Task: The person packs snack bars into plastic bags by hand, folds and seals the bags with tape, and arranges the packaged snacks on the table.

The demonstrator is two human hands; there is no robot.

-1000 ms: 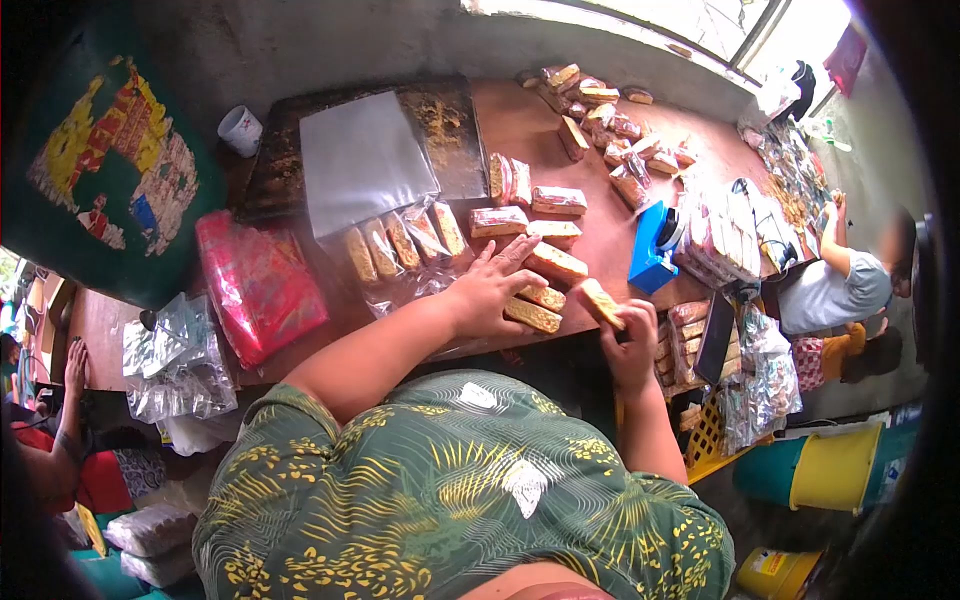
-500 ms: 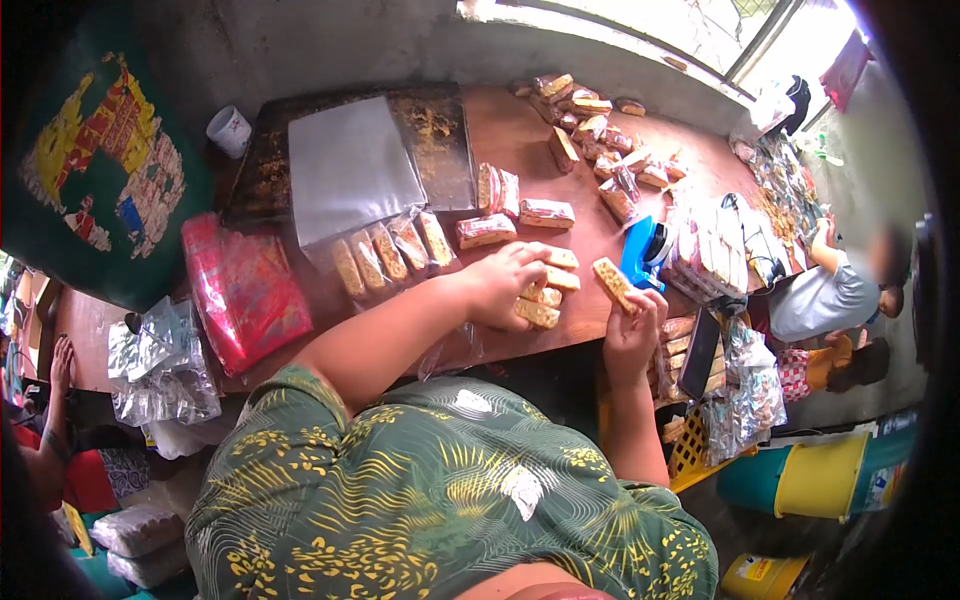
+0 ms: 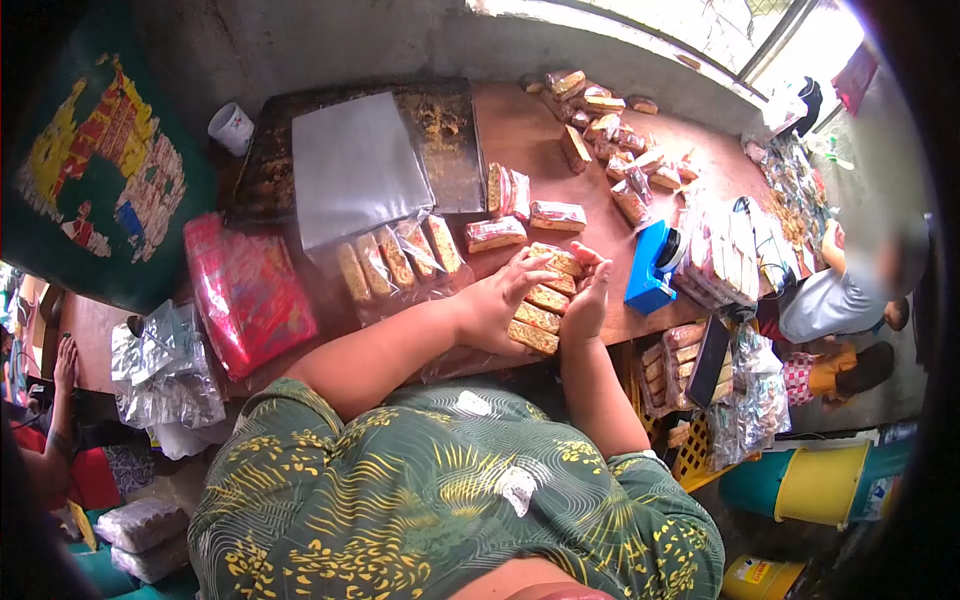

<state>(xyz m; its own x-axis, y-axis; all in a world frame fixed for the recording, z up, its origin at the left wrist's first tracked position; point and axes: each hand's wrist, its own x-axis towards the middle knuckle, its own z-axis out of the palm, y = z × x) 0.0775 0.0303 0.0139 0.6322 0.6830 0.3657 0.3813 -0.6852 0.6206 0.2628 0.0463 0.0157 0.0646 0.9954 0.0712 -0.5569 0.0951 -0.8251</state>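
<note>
Between my two hands lies a short row of golden biscuit bars (image 3: 537, 319), side by side at the table's front edge. My left hand (image 3: 497, 300) presses on the row from the left, its fingers reaching over the far end. On the opposite side my right hand (image 3: 584, 312) is cupped upright along the bars' ends. Just beyond are several wrapped bar packs (image 3: 496, 234). Left of these, more bars (image 3: 394, 256) lie in a row in clear plastic. A stack of clear plastic sheets (image 3: 355, 165) rests on a dark, worn board (image 3: 450, 150).
A blue tape dispenser (image 3: 650, 285) stands right of my hands. Packed bars pile up (image 3: 605, 130) at the back and in bundles (image 3: 718, 255) at the right. Red plastic packaging (image 3: 250, 300) lies left. A co-worker (image 3: 830, 300) sits at the far right; another person's hand (image 3: 65, 362) shows left.
My right hand has moved left, bringing its single bar to the row. It now rests against the bars instead of holding one up apart from them.
</note>
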